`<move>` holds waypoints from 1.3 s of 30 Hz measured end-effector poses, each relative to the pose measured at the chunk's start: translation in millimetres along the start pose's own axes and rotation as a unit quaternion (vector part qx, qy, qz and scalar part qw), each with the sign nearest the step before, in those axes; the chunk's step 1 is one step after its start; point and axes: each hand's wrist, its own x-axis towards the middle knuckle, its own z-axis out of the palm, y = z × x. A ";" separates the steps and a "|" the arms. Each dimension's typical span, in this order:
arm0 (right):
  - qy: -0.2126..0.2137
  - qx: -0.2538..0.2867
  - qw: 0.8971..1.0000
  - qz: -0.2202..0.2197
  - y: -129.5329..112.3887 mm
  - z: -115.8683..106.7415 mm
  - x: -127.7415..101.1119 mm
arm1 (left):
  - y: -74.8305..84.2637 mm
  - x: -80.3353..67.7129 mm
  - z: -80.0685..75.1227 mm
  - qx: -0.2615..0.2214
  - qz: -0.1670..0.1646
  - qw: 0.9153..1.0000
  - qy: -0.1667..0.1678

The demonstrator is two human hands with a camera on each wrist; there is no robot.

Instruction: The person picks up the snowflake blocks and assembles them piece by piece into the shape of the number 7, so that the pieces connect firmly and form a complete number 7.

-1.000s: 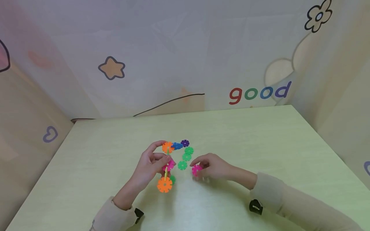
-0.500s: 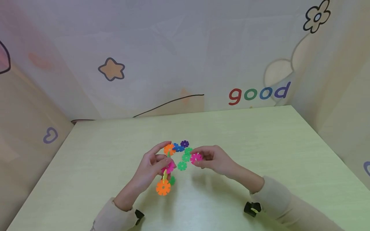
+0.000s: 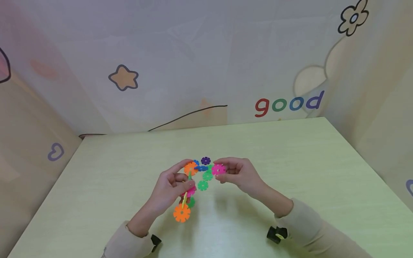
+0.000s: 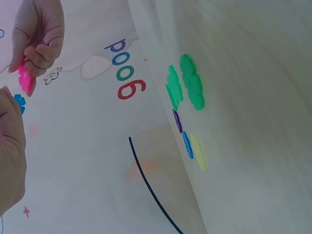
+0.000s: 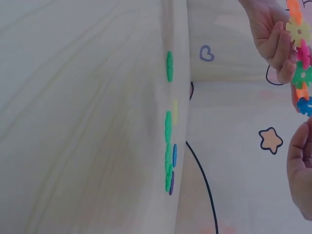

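From the head view, the left hand (image 3: 171, 186) holds a chain of snowflake discs (image 3: 186, 190) lifted off the pale green tabletop (image 3: 290, 161), its fingers curled round the middle of the chain — an orange disc at the top by the fingertips, another orange one hanging at the bottom. The right hand (image 3: 238, 173) pinches a single pink disc (image 3: 218, 169) between thumb and fingers, held just beside the blue piece at the chain's upper end. Loose green discs (image 3: 205, 180) and a purple disc (image 3: 205, 160) lie flat on the tabletop between and behind the hands. In the left wrist view, the right hand (image 4: 39, 36) grips the pink disc (image 4: 24, 78) edge-on, and the green discs (image 4: 185, 87) lie on the tabletop with purple, blue and yellow pieces close by. In the right wrist view, the left hand (image 5: 270, 34) holds the chain (image 5: 301, 58) — yellow, pink, green, orange and blue pieces in a row.
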 end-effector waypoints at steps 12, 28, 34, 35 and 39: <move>0.016 0.044 0.999 -0.026 -2.3 5.3 -2.7 | -1.2 0.2 3.1 0.004 0.011 1.000 -0.009; 0.042 0.040 0.997 -0.045 -3.9 20.1 -4.8 | -4.7 -2.5 5.1 0.014 0.080 0.996 -0.032; 0.044 0.043 0.997 -0.040 -4.4 22.1 -4.2 | -7.1 -3.1 6.0 0.013 0.091 0.995 -0.032; 0.044 0.043 0.997 -0.038 -3.9 21.9 -3.9 | -7.2 -3.0 6.3 0.013 0.092 0.995 -0.032; 0.034 0.057 0.997 -0.033 -1.8 21.9 -2.9 | -8.2 -3.7 6.7 0.007 0.092 0.995 -0.034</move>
